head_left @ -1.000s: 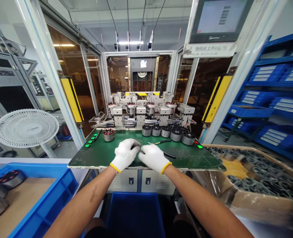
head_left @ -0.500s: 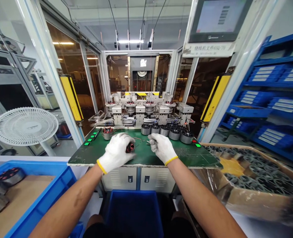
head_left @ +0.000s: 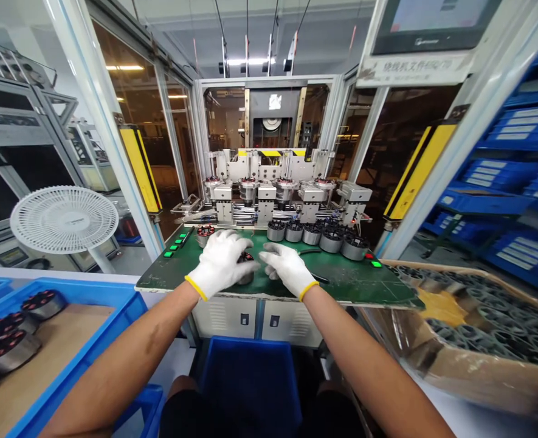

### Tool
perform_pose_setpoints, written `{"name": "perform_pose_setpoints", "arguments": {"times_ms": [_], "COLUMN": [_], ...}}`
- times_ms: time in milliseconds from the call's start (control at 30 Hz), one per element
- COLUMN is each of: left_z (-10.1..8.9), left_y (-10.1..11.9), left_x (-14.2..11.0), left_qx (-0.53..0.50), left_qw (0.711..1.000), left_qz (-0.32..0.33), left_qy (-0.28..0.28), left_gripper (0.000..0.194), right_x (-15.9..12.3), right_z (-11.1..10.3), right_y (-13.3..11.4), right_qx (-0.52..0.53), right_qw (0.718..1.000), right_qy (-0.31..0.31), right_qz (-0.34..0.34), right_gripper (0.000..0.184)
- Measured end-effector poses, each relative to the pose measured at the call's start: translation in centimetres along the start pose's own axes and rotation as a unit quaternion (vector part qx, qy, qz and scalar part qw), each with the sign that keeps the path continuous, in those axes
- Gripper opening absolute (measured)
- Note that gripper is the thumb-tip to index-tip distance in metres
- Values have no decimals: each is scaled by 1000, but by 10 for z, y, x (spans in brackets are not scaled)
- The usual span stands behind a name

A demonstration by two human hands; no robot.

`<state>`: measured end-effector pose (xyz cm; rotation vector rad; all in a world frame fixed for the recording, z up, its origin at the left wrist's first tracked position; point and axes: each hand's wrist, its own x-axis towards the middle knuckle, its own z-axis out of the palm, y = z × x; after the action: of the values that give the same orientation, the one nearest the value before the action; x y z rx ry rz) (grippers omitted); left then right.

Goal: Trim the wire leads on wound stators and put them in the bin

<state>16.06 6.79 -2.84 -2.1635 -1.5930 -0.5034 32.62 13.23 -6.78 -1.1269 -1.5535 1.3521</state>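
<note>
One round metal motor part with a red and black coil is near the front edge of the green bench, a little left of the middle. The left hand curls over it, and the fingers press on its side. The right hand is just beside the part, fingers stretched and close together; I cannot tell if they pinch something small. Several metal rings stand in a row near the back edge, and a black-handled tool lies just right of the right hand.
</note>
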Motion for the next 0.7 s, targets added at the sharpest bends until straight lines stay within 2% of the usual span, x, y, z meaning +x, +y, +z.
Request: {"name": "perform_pose_setpoints", "arguments": {"times_ms": [33, 100, 167, 267, 367, 433, 567, 633, 700], "left_z": [-3, -4, 1, 13, 22, 22, 13, 9, 9], "left_y": [-5, -15, -23, -31, -35, -35, -29, -24, -19], "left_x": [4, 13, 21, 29, 31, 30, 29, 30, 30], "left_qx": [3, 6, -8, -48, -77, -87, -68, -51, -34], "left_qw": [1000, 996, 987, 980, 979, 978, 978, 976, 974], "left_qz": [19, 69, 104, 89, 48, 25, -41, -79, -114], "left_qy": [-7, -59, -125, -171, -183, -187, -195, -198, -194], "left_gripper": [36, 26, 29, 31, 31, 31, 29, 27, 27], "right_x": [4, 11, 14, 11, 8, 11, 20, 19, 13], "right_z": [2, 6, 8, 0, -26, -48, -77, -77, -67], "right_y": [-1, -1, 1, 5, 8, 8, 2, -5, -13], "right_qx": [8, 33, 46, 51, 73, 82, 4, -42, -111], "right_qw": [1000, 999, 996, 993, 991, 994, 998, 991, 965], "right_qy": [-7, -38, -73, -108, -111, -71, 47, 110, 202], "right_qz": [8, 21, 25, 17, -14, -31, -43, -67, -123], "right_gripper": [45, 46, 43, 44, 51, 53, 45, 41, 40]}}
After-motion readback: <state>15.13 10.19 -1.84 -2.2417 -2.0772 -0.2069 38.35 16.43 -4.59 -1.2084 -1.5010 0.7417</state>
